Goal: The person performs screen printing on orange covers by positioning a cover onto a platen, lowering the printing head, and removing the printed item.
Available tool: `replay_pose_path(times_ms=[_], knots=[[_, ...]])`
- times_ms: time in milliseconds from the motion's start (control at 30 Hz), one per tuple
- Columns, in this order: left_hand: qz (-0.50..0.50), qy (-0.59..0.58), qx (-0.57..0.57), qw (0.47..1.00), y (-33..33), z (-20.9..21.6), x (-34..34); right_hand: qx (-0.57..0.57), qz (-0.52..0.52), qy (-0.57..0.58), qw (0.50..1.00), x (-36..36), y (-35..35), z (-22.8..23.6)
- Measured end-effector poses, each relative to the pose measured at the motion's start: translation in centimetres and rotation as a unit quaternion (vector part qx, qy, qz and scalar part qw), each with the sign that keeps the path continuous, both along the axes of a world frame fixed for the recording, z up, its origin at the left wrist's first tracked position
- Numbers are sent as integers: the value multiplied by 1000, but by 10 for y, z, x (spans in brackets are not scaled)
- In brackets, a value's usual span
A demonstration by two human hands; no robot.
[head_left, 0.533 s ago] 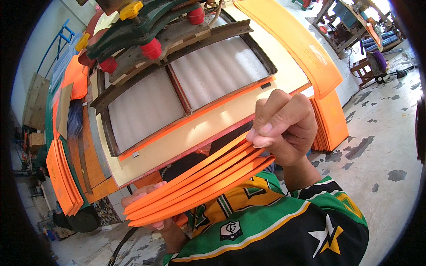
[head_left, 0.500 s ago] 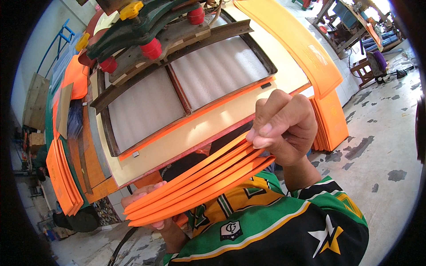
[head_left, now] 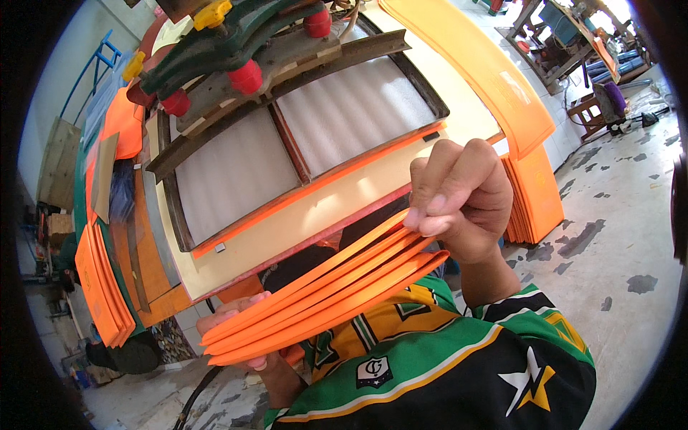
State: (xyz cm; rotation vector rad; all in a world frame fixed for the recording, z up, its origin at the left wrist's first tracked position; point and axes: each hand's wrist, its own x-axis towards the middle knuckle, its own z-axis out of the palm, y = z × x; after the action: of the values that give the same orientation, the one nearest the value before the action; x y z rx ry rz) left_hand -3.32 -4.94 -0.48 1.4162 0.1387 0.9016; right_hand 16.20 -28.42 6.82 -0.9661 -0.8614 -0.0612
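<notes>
A small stack of flexible orange sheets (head_left: 315, 301) is held in front of my body, long edges facing up and slightly fanned. My left hand (head_left: 240, 309) grips its left end, with fingers above and beneath and partly hidden by the sheets. At the right end, my right hand (head_left: 466, 197) pinches the upper sheets between thumb and fingertips. The lowest sheet's right end hangs apart, a little below those fingers. Beyond the stack lies a dark metal frame (head_left: 304, 183) with two white padded panels, on a cream-coloured board (head_left: 337, 193).
A green press arm with red fittings (head_left: 245, 77) and yellow knobs (head_left: 213, 16) stands over the frame. Orange sheets (head_left: 527, 193) hang in layers off the table's right side, and more orange sheets (head_left: 100, 287) hang at the left. A cluttered workbench (head_left: 566, 36) stands far right.
My right hand's fingertips have shifted slightly up and right along the upper sheets. The lowest sheet's right end now sits more apart from the others. My left hand keeps its hold.
</notes>
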Motion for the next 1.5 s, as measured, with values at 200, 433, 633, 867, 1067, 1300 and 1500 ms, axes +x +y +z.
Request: replay_pose_path(times_ms=[200, 433, 633, 867, 1067, 1300, 1500], knots=[[7, 25, 25, 999, 8, -6, -5, 16, 38, -21, 999, 7, -3, -4], [16, 43, 13, 999, 5, -7, -7, -7, 32, -31, 999, 4, -4, -3], [2, 36, 23, 999, 6, -6, -5, -17, 26, -57, 998, 6, -5, -2], [18, 8, 33, 999, -1, 3, 4, -3, 21, -50, 999, 5, -4, -4], [-12, 25, 5, 1000, 8, -7, -5, -30, 24, -91, 995, 9, -7, -1], [-7, 7, -7, 1000, 8, -12, -7, -100, 20, -133, 986, 14, -13, 1], [-7, -7, 3, 1000, 2, -2, 2, 57, 48, 55, 996, 2, -4, -1]])
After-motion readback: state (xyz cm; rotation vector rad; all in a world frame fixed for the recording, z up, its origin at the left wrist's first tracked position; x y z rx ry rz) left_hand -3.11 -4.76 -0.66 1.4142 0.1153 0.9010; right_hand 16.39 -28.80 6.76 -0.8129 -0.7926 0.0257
